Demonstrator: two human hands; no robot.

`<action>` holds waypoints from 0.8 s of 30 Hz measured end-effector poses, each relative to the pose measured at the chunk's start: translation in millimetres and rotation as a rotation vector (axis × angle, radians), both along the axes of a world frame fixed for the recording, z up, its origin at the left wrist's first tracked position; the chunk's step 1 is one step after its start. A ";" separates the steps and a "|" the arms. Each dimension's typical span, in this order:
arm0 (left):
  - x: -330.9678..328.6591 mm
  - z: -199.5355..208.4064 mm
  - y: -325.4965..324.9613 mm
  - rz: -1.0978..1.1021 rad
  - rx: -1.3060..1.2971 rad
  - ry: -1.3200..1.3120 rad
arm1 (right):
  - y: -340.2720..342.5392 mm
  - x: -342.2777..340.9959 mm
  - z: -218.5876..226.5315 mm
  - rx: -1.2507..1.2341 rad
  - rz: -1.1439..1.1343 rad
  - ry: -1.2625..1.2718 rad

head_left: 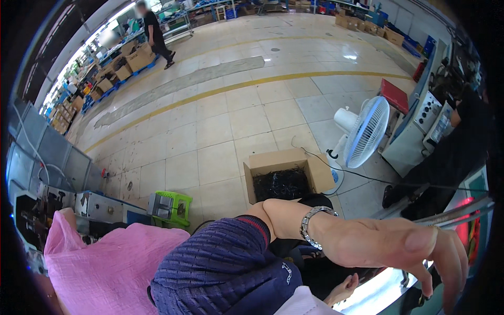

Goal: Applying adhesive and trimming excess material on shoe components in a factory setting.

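My left arm, in a short navy sleeve (215, 257) with a red-striped cuff, bends across in front of me. A silver link bracelet (311, 226) circles its wrist. Very large and close at the right, my left hand (378, 244) has its fingers apart and bent downward, with nothing visible in them. Below it is a brightly lit white surface (386, 289). A smaller hand (344, 290), which looks like my right, shows partly beside that surface; its fingers are mostly hidden. White cloth (304, 303) lies at the lower edge.
Ahead stands an open cardboard box (275, 159) holding dark strips, beside a white-and-blue fan (367, 134) with a trailing cable. A green stool (181, 210) is left. A person in pink (126, 257) sits close left; another in dark clothes (446, 149) is right. Someone (152, 31) walks farther off.
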State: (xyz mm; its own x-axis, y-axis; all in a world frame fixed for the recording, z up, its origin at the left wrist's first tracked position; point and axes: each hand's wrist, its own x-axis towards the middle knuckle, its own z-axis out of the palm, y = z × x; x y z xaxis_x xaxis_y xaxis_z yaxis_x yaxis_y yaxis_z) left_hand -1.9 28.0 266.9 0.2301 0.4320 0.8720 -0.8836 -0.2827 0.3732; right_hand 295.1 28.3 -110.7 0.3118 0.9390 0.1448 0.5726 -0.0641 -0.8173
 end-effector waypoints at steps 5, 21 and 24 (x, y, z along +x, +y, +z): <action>-20.0 2.1 1.8 0.261 0.163 0.096 | 0.3 -17.9 0.3 -0.040 0.016 -0.124; -88.8 -47.1 -20.1 0.438 0.252 -0.013 | 65.9 -4.5 -47.6 0.312 0.106 -0.453; -101.1 -35.6 -26.1 0.492 0.187 0.007 | 83.8 -6.5 -53.5 0.415 0.152 -0.428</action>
